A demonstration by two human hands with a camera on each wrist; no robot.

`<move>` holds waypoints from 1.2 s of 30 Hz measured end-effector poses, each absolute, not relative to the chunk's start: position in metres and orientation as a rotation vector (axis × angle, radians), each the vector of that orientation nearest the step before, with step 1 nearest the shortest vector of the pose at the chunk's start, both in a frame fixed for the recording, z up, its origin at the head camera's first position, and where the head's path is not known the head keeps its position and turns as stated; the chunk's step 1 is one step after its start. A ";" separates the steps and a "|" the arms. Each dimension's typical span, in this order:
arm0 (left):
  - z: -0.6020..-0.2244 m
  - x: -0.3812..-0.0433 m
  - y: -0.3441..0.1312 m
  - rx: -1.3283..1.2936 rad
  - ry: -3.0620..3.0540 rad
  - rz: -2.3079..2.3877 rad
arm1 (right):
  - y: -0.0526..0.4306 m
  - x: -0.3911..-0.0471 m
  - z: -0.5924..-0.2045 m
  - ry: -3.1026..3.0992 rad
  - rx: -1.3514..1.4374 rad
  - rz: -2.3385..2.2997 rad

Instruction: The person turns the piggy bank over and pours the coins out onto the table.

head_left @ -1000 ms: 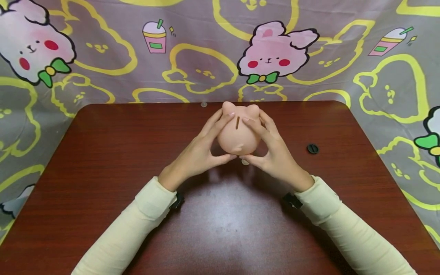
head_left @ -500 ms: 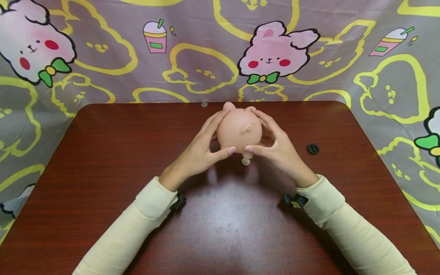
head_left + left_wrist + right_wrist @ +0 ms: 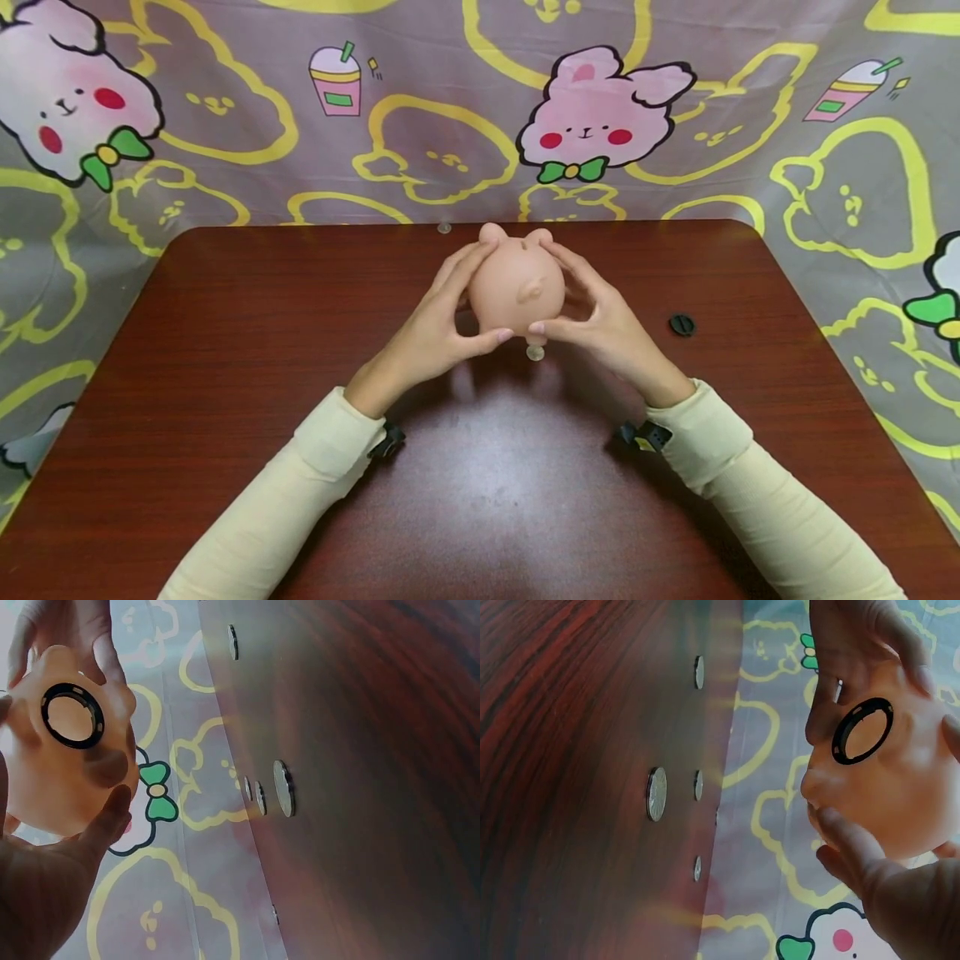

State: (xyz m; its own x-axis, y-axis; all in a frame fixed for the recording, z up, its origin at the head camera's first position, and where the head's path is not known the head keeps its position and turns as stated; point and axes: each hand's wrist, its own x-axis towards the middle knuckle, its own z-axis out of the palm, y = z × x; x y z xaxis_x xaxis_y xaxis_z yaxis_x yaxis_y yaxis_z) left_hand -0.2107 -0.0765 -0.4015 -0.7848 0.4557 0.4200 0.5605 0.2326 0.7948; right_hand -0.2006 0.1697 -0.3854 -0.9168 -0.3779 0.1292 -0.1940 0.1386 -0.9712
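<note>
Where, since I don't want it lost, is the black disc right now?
In the head view, the black disc lies on the right side of the table, to the right of the right hand, which holds the piggy bank.

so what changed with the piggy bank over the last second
The piggy bank has tilted, its top tipping away from the head camera: the slot now appears up near the ears and the tail shows more fully. Nothing was let go: the left hand and right hand still hold it. The black cap stayed put.
</note>
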 end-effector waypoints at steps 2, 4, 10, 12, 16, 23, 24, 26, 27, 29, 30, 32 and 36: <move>-0.402 -0.210 -0.077 -0.987 -2.374 -1.594 | 0.169 -0.200 -0.385 2.246 -0.590 -1.878; -0.403 -0.210 -0.077 -0.997 -2.363 -1.570 | 0.169 -0.199 -0.385 2.243 -0.612 -1.867; -0.400 -0.208 -0.078 -1.062 -2.328 -1.335 | 0.170 -0.201 -0.381 2.267 -0.687 -1.814; -0.399 -0.207 -0.078 -1.080 -2.311 -1.289 | 0.171 -0.201 -0.381 2.290 -0.715 -1.785; -0.398 -0.206 -0.078 -1.106 -2.318 -1.237 | 0.172 -0.199 -0.383 2.360 -0.776 -1.746; -0.400 -0.204 -0.080 -1.138 -2.380 -1.094 | 0.167 -0.196 -0.395 2.631 -1.069 -1.631; -0.400 -0.204 -0.080 -1.139 -2.379 -1.077 | 0.166 -0.196 -0.397 2.700 -1.136 -1.589; -0.401 -0.204 -0.080 -1.142 -2.373 -1.035 | 0.165 -0.196 -0.400 2.824 -1.273 -1.508; -0.401 -0.203 -0.081 -1.146 -2.365 -1.013 | 0.165 -0.197 -0.401 2.877 -1.336 -1.473; -0.402 -0.203 -0.081 -1.146 -2.350 -0.975 | 0.165 -0.197 -0.403 2.958 -1.427 -1.414; -0.402 -0.203 -0.081 -1.145 -2.344 -0.958 | 0.165 -0.197 -0.404 2.988 -1.463 -1.387; -0.402 -0.204 -0.080 -1.142 -2.330 -0.933 | 0.166 -0.197 -0.405 3.027 -1.532 -1.340; -0.401 -0.203 -0.079 -1.138 -2.308 -0.914 | 0.167 -0.199 -0.407 3.126 -1.648 -1.204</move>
State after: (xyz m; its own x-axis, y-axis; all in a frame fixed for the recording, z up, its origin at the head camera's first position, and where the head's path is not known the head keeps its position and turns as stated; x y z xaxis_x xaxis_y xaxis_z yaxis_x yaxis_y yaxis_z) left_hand -0.2032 -0.0791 -0.4010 -0.5838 0.5416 0.6048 0.8088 0.4523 0.3758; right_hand -0.1992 0.1671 -0.4072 -0.4734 -0.4966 0.7275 -0.8562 0.4532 -0.2478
